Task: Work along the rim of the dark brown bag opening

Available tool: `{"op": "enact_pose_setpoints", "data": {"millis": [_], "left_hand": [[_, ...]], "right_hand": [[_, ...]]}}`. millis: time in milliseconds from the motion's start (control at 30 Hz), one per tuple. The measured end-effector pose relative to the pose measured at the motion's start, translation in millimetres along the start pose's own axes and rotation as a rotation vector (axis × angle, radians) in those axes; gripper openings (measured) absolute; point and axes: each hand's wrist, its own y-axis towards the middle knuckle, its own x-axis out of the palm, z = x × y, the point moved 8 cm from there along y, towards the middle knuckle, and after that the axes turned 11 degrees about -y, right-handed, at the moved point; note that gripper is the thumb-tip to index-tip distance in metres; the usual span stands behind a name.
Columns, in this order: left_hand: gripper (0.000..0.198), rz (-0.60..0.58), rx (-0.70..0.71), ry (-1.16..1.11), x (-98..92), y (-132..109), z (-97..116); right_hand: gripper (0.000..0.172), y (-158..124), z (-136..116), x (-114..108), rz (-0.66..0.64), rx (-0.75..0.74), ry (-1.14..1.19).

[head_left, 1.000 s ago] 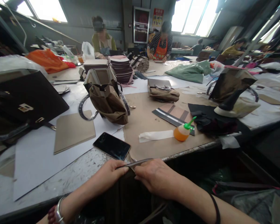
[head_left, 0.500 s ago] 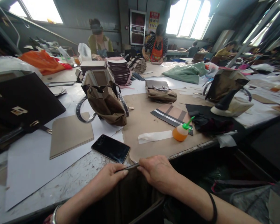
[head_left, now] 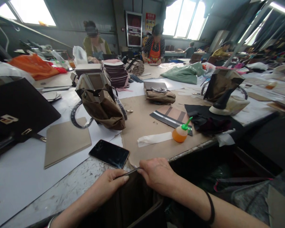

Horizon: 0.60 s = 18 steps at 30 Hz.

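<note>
A dark brown bag (head_left: 130, 198), its mouth open toward me, stands at the near table edge, its lower part out of view. My left hand (head_left: 111, 183) pinches the bag's far rim between thumb and fingers. Close by on the right, my right hand (head_left: 154, 174) is closed over the same rim, thumb on the near side. Just beyond the hands lies a black smartphone (head_left: 109, 153). To the right of it are a white strip (head_left: 155, 139) and a small bottle of orange liquid (head_left: 180, 134) with a green spout.
Brown handbags (head_left: 102, 104) with wrapped handles stand on the table, with a folded one (head_left: 159, 91) behind. A black bag (head_left: 21, 107) and beige panels (head_left: 67, 141) lie left. Dark cloth (head_left: 211, 123) is at right. Co-workers (head_left: 154, 47) work across the table.
The whole view has shifted slightly, so the table things appear a little further left. Both hands keep their hold on the bag's rim.
</note>
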Motion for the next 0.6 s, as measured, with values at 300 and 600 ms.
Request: {"op": "enact_pose_setpoints", "data": {"millis": [300,600], "left_hand": [[0.035,0.000,-0.016,-0.021,2.5,-2.5,4.5],[0.037,-0.007,-0.026,-0.036,3.9,-0.1,3.3]], "right_hand": [[0.021,-0.1,2.3,4.4,0.013,0.026,0.021],[0.017,-2.4,5.8,1.0,-0.004,0.067,0.071]]}}
